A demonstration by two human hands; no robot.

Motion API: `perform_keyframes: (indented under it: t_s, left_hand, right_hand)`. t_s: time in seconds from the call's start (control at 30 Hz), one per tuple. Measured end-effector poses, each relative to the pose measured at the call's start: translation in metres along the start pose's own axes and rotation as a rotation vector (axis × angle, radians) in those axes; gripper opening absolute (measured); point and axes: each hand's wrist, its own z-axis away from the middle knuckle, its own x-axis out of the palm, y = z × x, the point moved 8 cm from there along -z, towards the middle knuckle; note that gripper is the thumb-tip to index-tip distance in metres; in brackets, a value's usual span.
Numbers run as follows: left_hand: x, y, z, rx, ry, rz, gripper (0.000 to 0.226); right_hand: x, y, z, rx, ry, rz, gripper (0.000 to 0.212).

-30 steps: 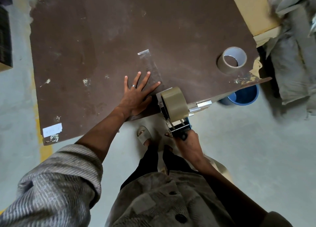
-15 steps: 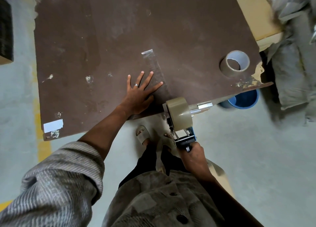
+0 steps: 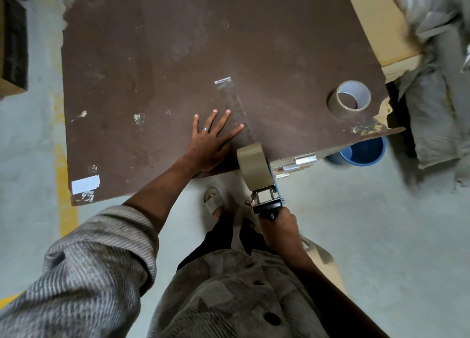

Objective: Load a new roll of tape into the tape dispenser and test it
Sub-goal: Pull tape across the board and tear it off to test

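My right hand (image 3: 281, 225) grips the black handle of the tape dispenser (image 3: 265, 200), which carries a full brownish tape roll (image 3: 253, 166) at the near edge of the dark brown table (image 3: 178, 45). A clear strip of tape (image 3: 232, 106) runs across the tabletop from near the middle down to the dispenser. My left hand (image 3: 209, 140) lies flat on the table with fingers spread, just left of that strip. A second, nearly used-up tape roll (image 3: 349, 99) sits near the table's right corner.
A blue bucket (image 3: 361, 152) stands on the floor below the table's right corner. Grey sacks (image 3: 437, 88) pile up at the right, with a tan board (image 3: 379, 22) behind. My sandalled foot (image 3: 213, 201) is under the table edge. A dark box (image 3: 12, 45) sits far left.
My right hand has drawn the dispenser back toward me, past the table's near edge, lengthening the strip stuck on the table. My left hand stays flat in place.
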Motion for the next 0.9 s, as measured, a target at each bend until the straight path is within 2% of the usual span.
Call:
perform_keyframes:
  t_s: [0.17, 0.3, 0.53, 0.63, 0.73, 0.9]
  left_hand:
    - [0.004, -0.002, -0.001, -0.008, -0.027, -0.004, 0.061]
    - [0.004, -0.004, 0.0, -0.01, -0.041, 0.02, 0.057]
    - [0.002, -0.003, 0.0, -0.024, -0.063, 0.052, 0.055]
    - [0.003, -0.002, 0.001, -0.023, -0.065, 0.069, 0.055]
    - [0.002, -0.003, 0.003, -0.026, -0.068, 0.087, 0.053]
    - [0.0, -0.002, 0.002, -0.038, -0.075, 0.106, 0.054]
  right_hand:
    - [0.005, 0.001, 0.002, -0.028, 0.022, 0.088, 0.016]
    - [0.009, 0.003, 0.005, 0.0, -0.009, 0.082, 0.021]
    - [0.005, 0.003, 0.01, 0.036, -0.021, -0.036, 0.025]
    - [-0.006, -0.002, 0.014, 0.045, 0.003, -0.051, 0.02]
    - [-0.017, -0.009, 0.021, 0.027, 0.028, -0.075, 0.026]
    - [-0.035, -0.02, 0.029, 0.015, 0.053, -0.197, 0.024]
